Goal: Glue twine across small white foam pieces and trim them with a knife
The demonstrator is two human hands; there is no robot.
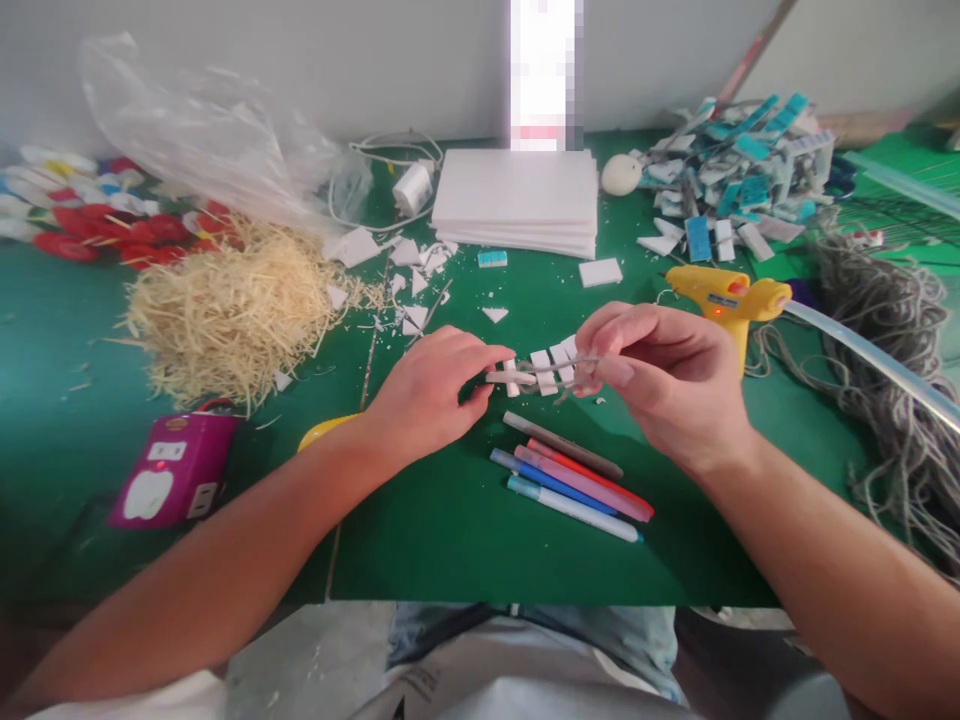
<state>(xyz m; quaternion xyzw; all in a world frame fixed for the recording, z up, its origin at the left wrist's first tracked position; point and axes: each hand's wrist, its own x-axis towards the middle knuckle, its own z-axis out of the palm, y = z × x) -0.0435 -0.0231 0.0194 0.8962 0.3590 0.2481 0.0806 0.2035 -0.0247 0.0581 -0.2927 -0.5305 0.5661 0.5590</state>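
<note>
Both my hands meet over the green table [450, 520]. My left hand [431, 390] pinches one end of a thin grey stick [536, 372] that has small white foam pieces [551, 362] fixed across it. My right hand [664, 375] pinches the other end, fingers closed round it. The little assembly hangs just above the table. Several coloured marker pens [574, 475] lie below my hands.
A yellow glue gun [724, 295] with a clear glue stick stands right of my right hand. Grey twine [892, 380] piles at right, straw [232, 305] at left, a purple power strip [176, 468] near left. Stacked white foam sheets [517, 200] and foam scraps lie behind.
</note>
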